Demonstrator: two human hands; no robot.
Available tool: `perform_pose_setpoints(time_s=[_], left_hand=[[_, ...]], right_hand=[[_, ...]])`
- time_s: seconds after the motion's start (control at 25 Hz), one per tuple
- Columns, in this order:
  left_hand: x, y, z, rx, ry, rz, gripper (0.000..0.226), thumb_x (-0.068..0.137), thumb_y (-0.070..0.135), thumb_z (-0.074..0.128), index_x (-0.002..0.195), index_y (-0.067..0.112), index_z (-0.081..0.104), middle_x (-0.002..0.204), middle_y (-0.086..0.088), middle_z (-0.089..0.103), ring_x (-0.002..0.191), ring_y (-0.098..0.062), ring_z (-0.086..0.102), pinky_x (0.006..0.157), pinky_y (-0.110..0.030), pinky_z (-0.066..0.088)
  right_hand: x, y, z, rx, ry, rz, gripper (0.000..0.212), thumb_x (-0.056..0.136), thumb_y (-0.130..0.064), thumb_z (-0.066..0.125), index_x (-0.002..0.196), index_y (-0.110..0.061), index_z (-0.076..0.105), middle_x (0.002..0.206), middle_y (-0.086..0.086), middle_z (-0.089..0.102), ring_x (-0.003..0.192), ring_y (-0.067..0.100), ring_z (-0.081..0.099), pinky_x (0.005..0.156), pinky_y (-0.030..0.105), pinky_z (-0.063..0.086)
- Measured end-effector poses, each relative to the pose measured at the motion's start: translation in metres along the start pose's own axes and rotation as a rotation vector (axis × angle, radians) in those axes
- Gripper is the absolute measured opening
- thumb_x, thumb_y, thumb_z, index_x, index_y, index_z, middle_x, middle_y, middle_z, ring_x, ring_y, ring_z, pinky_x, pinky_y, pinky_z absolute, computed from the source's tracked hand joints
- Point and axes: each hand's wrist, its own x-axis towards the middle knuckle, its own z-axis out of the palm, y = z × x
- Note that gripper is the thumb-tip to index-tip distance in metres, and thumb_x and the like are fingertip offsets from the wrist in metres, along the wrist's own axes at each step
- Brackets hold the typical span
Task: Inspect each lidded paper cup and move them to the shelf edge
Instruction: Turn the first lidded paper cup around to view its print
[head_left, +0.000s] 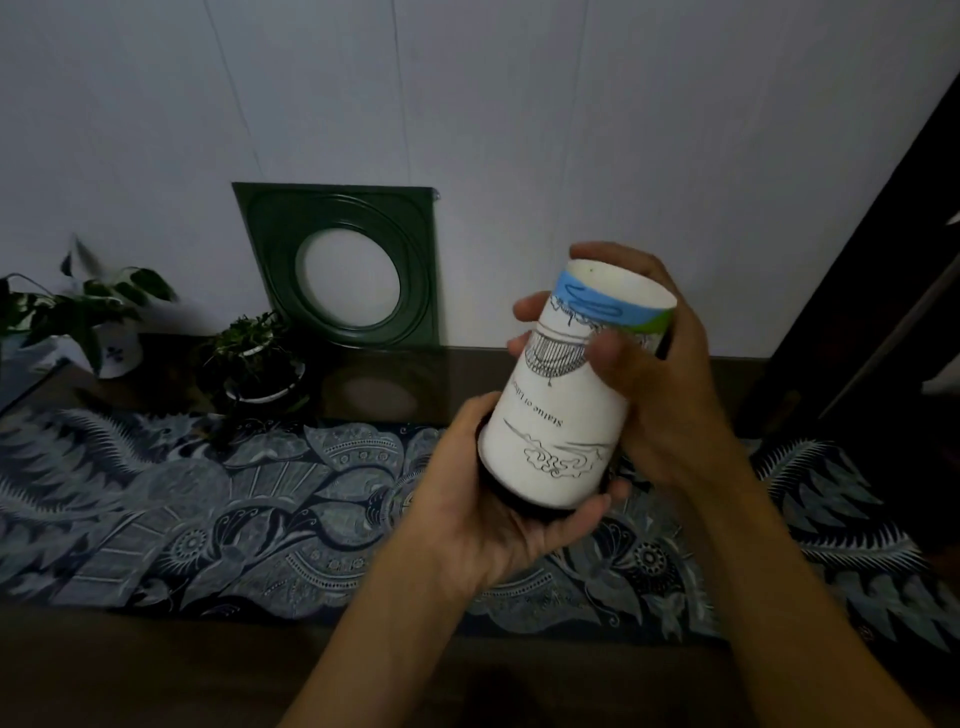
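While the paper cup (563, 395) is held inverted at centre right of the frame, the left hand (498, 519) cups its dark lid (506, 501) and the right hand (649, 374) grips its wall; inspection is under way, and placement at the shelf edge remains.

Around the patterned cloth (218, 499), obstacles crowd the far left: two potted plants (254, 358) and a green square frame (343, 265) leaning on the wall. The cloth's left and middle lie open; a dark panel (872, 291) bounds its right.
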Motion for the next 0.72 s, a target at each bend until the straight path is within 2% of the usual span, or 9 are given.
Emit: perform_pose_setpoints(time_s=[0.08,0.16,0.24,0.32,0.4,0.48,0.6,0.64,0.72], left_hand=[[0.003,-0.003,0.001,0.000,-0.002,0.154,0.060,0.094,0.056,0.050,0.115,0.005,0.074,0.108,-0.027,0.073,0.086,-0.043,0.071,0.059,-0.043,0.063],[0.007,-0.007,0.002,0.054,0.058,0.406,0.057,0.098,0.055,0.044,0.110,0.011,0.077,0.108,-0.022,0.076,0.089,-0.036,0.075,0.064,-0.044,0.063],[0.012,-0.011,0.004,0.227,0.166,0.697,0.047,0.100,0.051,0.041,0.115,0.016,0.069,0.111,-0.014,0.077,0.092,-0.028,0.074,0.068,-0.044,0.061],[0.016,-0.014,0.004,0.342,0.244,0.883,0.043,0.096,0.048,0.041,0.119,0.018,0.061,0.115,-0.015,0.072,0.095,-0.030,0.071,0.070,-0.046,0.056],[0.015,-0.012,0.002,0.258,0.192,0.809,0.045,0.096,0.051,0.042,0.111,0.019,0.069,0.112,-0.018,0.074,0.094,-0.033,0.071,0.072,-0.047,0.057],[0.008,-0.005,0.000,0.139,0.065,0.529,0.052,0.097,0.054,0.043,0.109,0.016,0.076,0.105,-0.021,0.076,0.086,-0.037,0.073,0.065,-0.043,0.062],[0.002,0.002,-0.002,0.079,-0.041,0.174,0.064,0.095,0.057,0.046,0.124,0.005,0.067,0.101,-0.027,0.072,0.079,-0.043,0.069,0.055,-0.039,0.062],[0.003,0.002,-0.002,0.061,-0.042,0.158,0.065,0.095,0.059,0.047,0.127,0.005,0.066,0.102,-0.027,0.072,0.081,-0.044,0.069,0.053,-0.039,0.062],[0.007,-0.002,0.000,0.088,-0.006,0.279,0.062,0.094,0.060,0.050,0.125,0.009,0.068,0.104,-0.024,0.075,0.084,-0.041,0.071,0.052,-0.037,0.061]], right_hand=[[0.006,0.005,0.007,-0.021,0.153,-0.017,0.088,0.063,-0.055,0.088,0.128,-0.008,0.053,0.118,0.027,0.067,0.102,0.045,0.069,0.088,0.059,0.057],[0.009,0.011,0.016,-0.064,0.347,-0.056,0.070,0.064,-0.048,0.086,0.120,-0.016,0.059,0.116,0.022,0.069,0.102,0.042,0.071,0.087,0.062,0.057],[0.009,0.013,0.026,-0.018,0.501,-0.051,0.054,0.064,-0.044,0.080,0.111,-0.025,0.061,0.110,0.010,0.073,0.094,0.029,0.075,0.081,0.052,0.062],[0.009,0.014,0.030,0.044,0.552,-0.023,0.055,0.062,-0.045,0.080,0.111,-0.027,0.060,0.108,0.006,0.074,0.091,0.023,0.076,0.077,0.044,0.063],[0.009,0.013,0.026,0.045,0.459,-0.020,0.060,0.064,-0.041,0.081,0.116,-0.024,0.059,0.116,0.015,0.072,0.098,0.032,0.074,0.082,0.052,0.061],[0.009,0.007,0.018,0.068,0.291,-0.028,0.073,0.063,-0.041,0.089,0.124,-0.017,0.056,0.123,0.027,0.066,0.105,0.044,0.069,0.089,0.060,0.057],[0.008,0.000,0.009,0.034,0.154,-0.006,0.097,0.055,-0.059,0.090,0.129,-0.009,0.054,0.123,0.033,0.063,0.105,0.047,0.068,0.088,0.060,0.057],[0.008,0.000,0.009,-0.008,0.175,-0.029,0.095,0.055,-0.061,0.089,0.127,-0.010,0.055,0.122,0.032,0.063,0.106,0.047,0.067,0.088,0.062,0.056],[0.006,0.005,0.011,-0.091,0.290,-0.097,0.081,0.060,-0.055,0.089,0.121,-0.014,0.057,0.121,0.028,0.064,0.107,0.047,0.066,0.088,0.065,0.056]])
